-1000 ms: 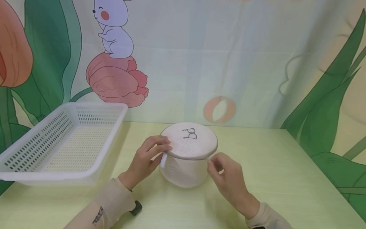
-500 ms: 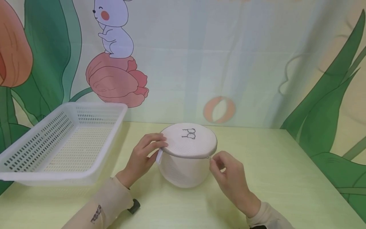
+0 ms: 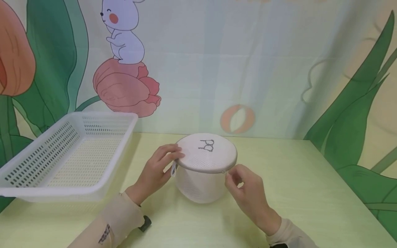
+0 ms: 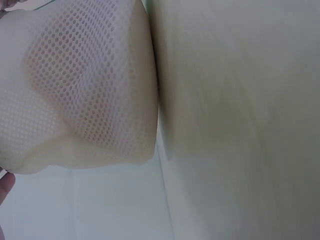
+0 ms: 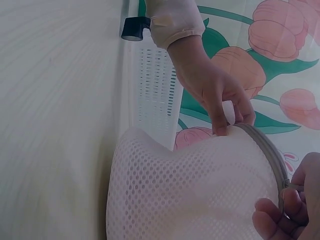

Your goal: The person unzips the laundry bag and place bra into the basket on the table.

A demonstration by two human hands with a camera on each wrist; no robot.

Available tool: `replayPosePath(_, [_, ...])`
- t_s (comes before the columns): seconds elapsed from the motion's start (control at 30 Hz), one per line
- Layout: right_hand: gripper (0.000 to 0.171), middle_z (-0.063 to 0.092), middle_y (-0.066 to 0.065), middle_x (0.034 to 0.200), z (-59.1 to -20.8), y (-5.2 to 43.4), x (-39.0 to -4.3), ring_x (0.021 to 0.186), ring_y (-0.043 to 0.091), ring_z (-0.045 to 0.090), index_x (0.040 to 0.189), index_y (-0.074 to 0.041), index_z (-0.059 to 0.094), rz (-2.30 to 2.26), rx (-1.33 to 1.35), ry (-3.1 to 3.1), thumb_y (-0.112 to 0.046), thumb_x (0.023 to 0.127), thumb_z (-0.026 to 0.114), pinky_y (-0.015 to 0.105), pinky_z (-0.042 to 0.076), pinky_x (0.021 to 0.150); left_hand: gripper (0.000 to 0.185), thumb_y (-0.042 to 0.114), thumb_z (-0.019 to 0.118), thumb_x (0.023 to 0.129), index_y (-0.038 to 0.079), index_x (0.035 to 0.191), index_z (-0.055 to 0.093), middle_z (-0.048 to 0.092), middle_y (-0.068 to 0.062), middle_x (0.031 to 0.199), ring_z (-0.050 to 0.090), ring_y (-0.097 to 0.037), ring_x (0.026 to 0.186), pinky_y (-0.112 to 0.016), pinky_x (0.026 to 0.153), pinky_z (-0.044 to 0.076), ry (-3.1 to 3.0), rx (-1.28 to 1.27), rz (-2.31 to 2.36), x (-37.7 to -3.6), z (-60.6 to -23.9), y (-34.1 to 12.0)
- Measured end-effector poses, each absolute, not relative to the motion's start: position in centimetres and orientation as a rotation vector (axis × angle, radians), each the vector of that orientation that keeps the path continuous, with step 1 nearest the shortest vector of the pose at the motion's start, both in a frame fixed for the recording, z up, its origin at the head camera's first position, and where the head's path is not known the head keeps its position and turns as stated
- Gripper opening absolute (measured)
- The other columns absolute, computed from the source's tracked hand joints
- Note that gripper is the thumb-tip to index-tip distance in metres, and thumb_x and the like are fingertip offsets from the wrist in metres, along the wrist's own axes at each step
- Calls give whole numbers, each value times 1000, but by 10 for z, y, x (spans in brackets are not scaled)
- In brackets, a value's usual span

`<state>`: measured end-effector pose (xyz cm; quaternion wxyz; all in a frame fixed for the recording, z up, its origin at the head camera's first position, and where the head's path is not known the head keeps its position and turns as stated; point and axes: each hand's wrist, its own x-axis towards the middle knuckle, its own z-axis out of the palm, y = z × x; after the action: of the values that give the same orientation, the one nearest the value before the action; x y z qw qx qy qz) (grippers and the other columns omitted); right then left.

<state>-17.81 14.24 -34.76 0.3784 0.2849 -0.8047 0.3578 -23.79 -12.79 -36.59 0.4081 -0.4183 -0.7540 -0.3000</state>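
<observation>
A white cylindrical mesh laundry bag stands upright on the table, its round lid on top with a small dark line drawing. A grey zipper runs round the lid's edge. My left hand grips the left rim, fingers over the lid and thumb below, near a white loop hanging there. At the front right of the rim, my right hand pinches the zipper pull. In the left wrist view the bag's mesh side bulges and dents softly.
A large white perforated plastic basket stands on the left of the pale green table. Behind the table hangs a printed cloth with a rabbit and flowers.
My left hand has shifted slightly left, still on the rim, and the white loop now hangs to its right. The right hand went slightly right, then back left, with the zipper pull.
</observation>
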Motion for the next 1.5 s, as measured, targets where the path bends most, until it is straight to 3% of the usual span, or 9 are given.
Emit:
replayPosePath(0.33, [15, 53, -6, 64, -348, 140, -177, 59, 0, 49, 72, -10, 55, 919, 709, -2086, 3, 76, 62, 16, 44, 48, 57, 12, 81, 66, 10, 118, 57, 56, -15, 122, 51, -35, 119, -50, 99, 43, -1993, -1067, -635, -232, -360, -123])
replayPosePath(0.7, [16, 51, -8, 64, -349, 140, -177, 58, -2, 49, 71, -11, 55, 920, 704, -2070, 3, 75, 62, 15, 43, 47, 63, 35, 83, 71, 12, 122, 55, 54, -13, 127, 47, -33, 126, -49, 104, 37, -2007, -1126, -630, -221, -351, -114])
replayPosePath(1.03, [16, 51, -9, 63, -350, 139, -176, 57, -2, 48, 71, -11, 55, 917, 720, -2045, 3, 74, 61, 13, 41, 47, 59, 32, 83, 70, 9, 118, 58, 57, -14, 121, 51, -34, 119, -50, 102, 39, -1843, -1182, -637, -208, -344, -97])
replayPosePath(1.5, [15, 53, -9, 65, -352, 136, -173, 58, -1, 47, 73, -11, 56, 942, 785, -2034, 3, 76, 62, 12, 42, 49, 38, 32, 73, 84, 9, 112, 61, 61, -12, 115, 56, -30, 113, -45, 98, 44, -1784, -1185, -623, -199, -345, -84])
